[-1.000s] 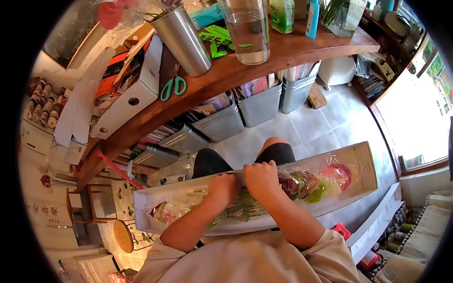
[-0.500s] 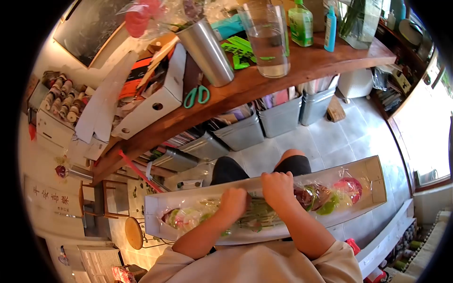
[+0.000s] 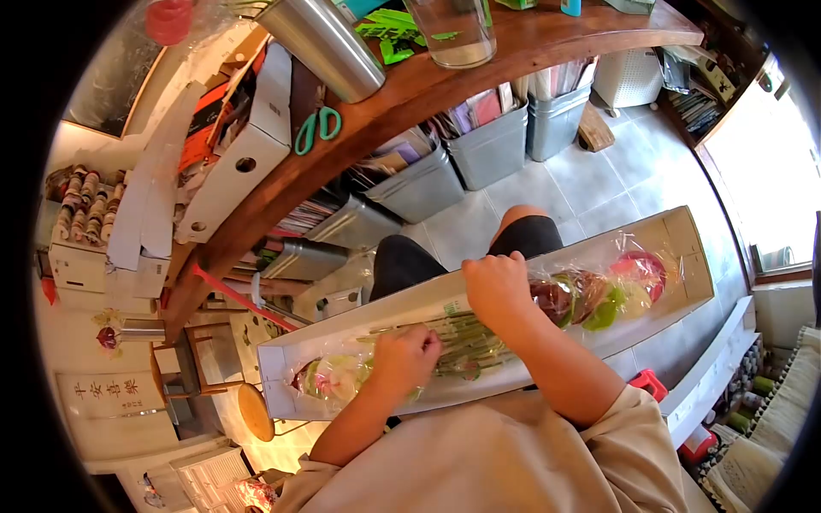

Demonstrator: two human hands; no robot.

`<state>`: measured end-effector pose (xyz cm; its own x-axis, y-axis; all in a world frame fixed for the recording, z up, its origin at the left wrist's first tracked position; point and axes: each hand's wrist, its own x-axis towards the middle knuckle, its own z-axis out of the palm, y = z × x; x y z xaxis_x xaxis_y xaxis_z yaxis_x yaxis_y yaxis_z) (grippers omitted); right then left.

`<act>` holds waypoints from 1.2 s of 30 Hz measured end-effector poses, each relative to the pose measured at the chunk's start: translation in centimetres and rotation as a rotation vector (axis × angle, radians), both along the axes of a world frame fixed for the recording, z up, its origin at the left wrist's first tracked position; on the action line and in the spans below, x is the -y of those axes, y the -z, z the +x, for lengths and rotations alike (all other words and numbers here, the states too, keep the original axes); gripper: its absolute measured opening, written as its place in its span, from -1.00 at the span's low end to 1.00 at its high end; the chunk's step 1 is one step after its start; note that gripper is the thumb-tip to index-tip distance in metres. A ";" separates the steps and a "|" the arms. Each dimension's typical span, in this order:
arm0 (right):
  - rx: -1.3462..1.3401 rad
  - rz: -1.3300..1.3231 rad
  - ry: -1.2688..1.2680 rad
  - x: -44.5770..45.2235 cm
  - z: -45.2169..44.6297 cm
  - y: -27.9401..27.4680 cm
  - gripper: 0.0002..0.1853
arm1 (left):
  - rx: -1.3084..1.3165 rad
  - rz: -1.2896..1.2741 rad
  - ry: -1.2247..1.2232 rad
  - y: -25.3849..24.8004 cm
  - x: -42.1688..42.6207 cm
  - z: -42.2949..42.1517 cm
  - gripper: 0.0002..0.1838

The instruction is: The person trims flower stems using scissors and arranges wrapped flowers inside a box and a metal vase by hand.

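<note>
A long white cardboard box point(image 3: 292, 349) lies across my lap, tilted with its right end farther away. Inside it are bunched green flower stems point(image 3: 469, 344). Wrapped blooms fill both ends: pink and white flowers point(image 3: 338, 376) at left, red, green and pink flowers point(image 3: 609, 295) at right, all in clear plastic. My left hand point(image 3: 409, 357) is inside the box at the left part of the stems, fingers curled; what they pinch is hidden. My right hand point(image 3: 499, 286) has its fingers closed over the far wall's rim, its wrist above the stems.
Beyond my knees is a curved wooden table point(image 3: 376, 115) holding teal-handled scissors point(image 3: 317, 130), a metal vase point(image 3: 329, 51), a glass vase of water point(image 3: 453, 30) and a carton point(image 3: 244, 150). Metal bins point(image 3: 487, 145) stand beneath. A stool point(image 3: 256, 412) is at left.
The view has shifted, and the box looks more steeply slanted, its right end higher. My left hand has drawn back from the far wall toward me, away from my right hand, which stays at the rim.
</note>
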<state>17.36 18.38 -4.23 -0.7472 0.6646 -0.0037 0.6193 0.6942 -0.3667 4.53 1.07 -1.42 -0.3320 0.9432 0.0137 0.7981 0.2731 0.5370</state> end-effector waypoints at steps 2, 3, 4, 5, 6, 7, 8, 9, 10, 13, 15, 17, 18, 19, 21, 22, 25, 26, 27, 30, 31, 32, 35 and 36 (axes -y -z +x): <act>0.030 0.045 -0.012 0.3 0.1 0.0 -0.95 | 0.024 -0.085 -0.061 0.0 -0.1 -1.1 -0.86; 0.040 0.069 -0.018 0.4 0.1 0.0 -0.95 | 0.014 -0.024 -0.018 -0.3 -0.5 -1.7 -0.88; 0.038 0.068 -0.019 0.4 0.1 0.0 -0.95 | 0.004 0.035 0.025 -0.7 -1.0 -2.3 -0.89; 0.037 0.066 -0.023 0.5 0.2 -0.1 -0.95 | -0.005 0.093 0.064 -0.9 -1.2 -2.6 -0.90; 0.036 0.066 -0.030 0.5 0.3 -0.1 -0.95 | 0.120 0.070 0.072 -0.6 -1.4 -2.8 -0.91; 0.026 0.070 -0.031 0.4 0.3 -0.1 -0.95 | 0.243 0.049 0.081 0.0 -1.6 -3.0 -0.91; 0.015 0.073 -0.031 0.5 0.4 0.0 -0.94 | 0.365 0.027 0.090 0.5 -1.7 -3.1 -0.90; 0.003 0.074 -0.029 0.5 0.3 0.1 -0.94 | 0.388 -0.022 0.122 0.6 -1.8 -3.2 -0.90; -0.004 0.071 -0.029 0.5 0.3 0.1 -0.94 | 0.411 -0.075 0.156 0.7 -1.9 -3.2 -0.89; -0.022 0.061 -0.017 0.7 0.6 0.1 -0.93 | 0.501 -0.164 0.112 1.7 -2.1 -3.7 -0.86; -0.036 0.074 -0.013 0.6 0.5 0.3 -0.93 | 0.575 -0.168 0.032 2.7 -2.4 -4.0 -0.85; -0.033 0.070 -0.016 0.6 0.5 0.1 -0.92 | 0.658 -0.141 -0.048 3.8 -2.8 -4.0 -0.84; -0.031 0.068 -0.019 0.5 0.4 0.0 -0.92 | 0.629 -0.137 -0.046 3.9 -2.9 -3.7 -0.85; -0.021 0.061 -0.019 0.5 0.3 -0.2 -0.91 | 0.600 -0.134 -0.044 3.9 -3.1 -3.2 -0.86; 0.001 0.044 -0.007 0.6 0.0 -0.5 -0.90 | 0.526 -0.170 -0.023 3.0 -3.5 -2.4 -0.87; 0.019 0.034 -0.015 0.6 -0.2 -0.4 -0.91 | 0.484 -0.207 -0.007 1.9 -3.7 -2.0 -0.87; 0.069 0.016 -0.031 0.6 -0.5 -0.3 -0.93 | 0.426 -0.205 0.028 2.0 -3.8 -1.4 -0.87; 0.083 0.019 -0.028 0.7 -0.6 -0.3 -0.93 | 0.417 -0.187 0.039 2.2 -3.5 -1.2 -0.87; 0.096 0.022 -0.024 0.7 -0.7 -0.3 -0.92 | 0.452 -0.185 0.085 1.7 -3.0 -0.7 -0.88; 0.045 0.048 -0.028 -0.3 -0.5 0.8 -0.94 | 0.511 -0.200 0.208 -2.2 -1.3 0.9 -0.88; 0.062 0.047 -0.038 0.0 -0.6 0.9 -0.94 | 0.507 -0.226 0.213 -2.4 -0.5 0.8 -0.89; 0.078 0.055 -0.042 0.1 -0.9 0.8 -0.93 | 0.499 -0.247 0.226 -2.6 0.2 0.7 -0.90; 0.095 0.086 -0.047 -0.1 -1.2 0.7 -0.93 | 0.560 -0.215 0.355 -3.3 2.0 1.7 -0.88; 0.096 0.090 -0.053 0.2 -1.3 0.9 -0.93 | 0.597 -0.194 0.407 -4.0 2.7 2.2 -0.87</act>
